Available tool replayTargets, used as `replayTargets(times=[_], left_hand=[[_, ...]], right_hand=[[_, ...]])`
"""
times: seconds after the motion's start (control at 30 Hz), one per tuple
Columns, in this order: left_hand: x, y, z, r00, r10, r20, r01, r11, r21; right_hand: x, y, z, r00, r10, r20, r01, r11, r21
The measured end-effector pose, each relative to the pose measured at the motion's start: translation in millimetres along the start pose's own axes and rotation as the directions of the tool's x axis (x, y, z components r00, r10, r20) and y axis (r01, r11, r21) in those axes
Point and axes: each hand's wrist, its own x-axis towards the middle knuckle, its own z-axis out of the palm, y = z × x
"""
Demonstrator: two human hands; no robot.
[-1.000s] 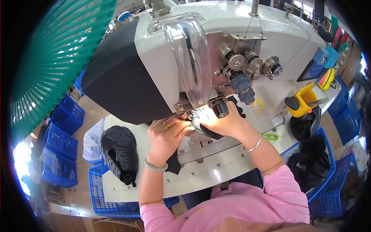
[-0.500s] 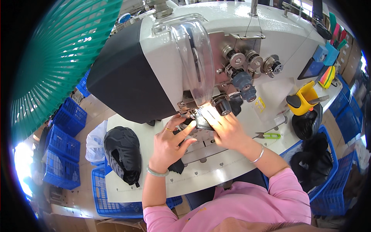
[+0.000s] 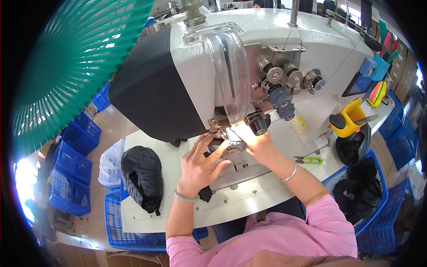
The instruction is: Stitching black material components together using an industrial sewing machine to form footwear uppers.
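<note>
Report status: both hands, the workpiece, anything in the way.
Left hand flat on dark workpiece beside the needle. Right hand pressing at presser foot. Stacked black pieces lie apart, left.

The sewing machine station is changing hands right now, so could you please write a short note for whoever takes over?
Left hand: flat on the machine bed, fingers spread, pressing a dark fabric piece toward the needle area.
Right hand: at the presser foot under the work light; what it grips is hidden by glare.
Sewing machine: piece sits under its head.
Done: black pieces lie piled at left.
Left: cannot tell how far the seam has got.
Green snips lie at right.
</note>
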Motion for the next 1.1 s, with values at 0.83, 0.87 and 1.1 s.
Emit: replayTargets(times=[0.83,0.87,1.1], left_hand=[[28,-81,-27,0.621,-0.491,-0.611,0.45,0.862,-0.234],[21,-65,-54,0.688,-0.36,-0.63,0.517,0.852,0.078],[11,58,-72,0.863,-0.505,0.01,0.505,0.862,-0.039]], right_hand=[[12,-1,-28,0.935,0.256,0.245,-0.145,0.907,-0.395],[15,-15,-38,0.977,0.103,0.186,-0.047,0.957,-0.286],[40,-62,-23,0.857,0.13,0.498,-0.459,0.631,0.626]])
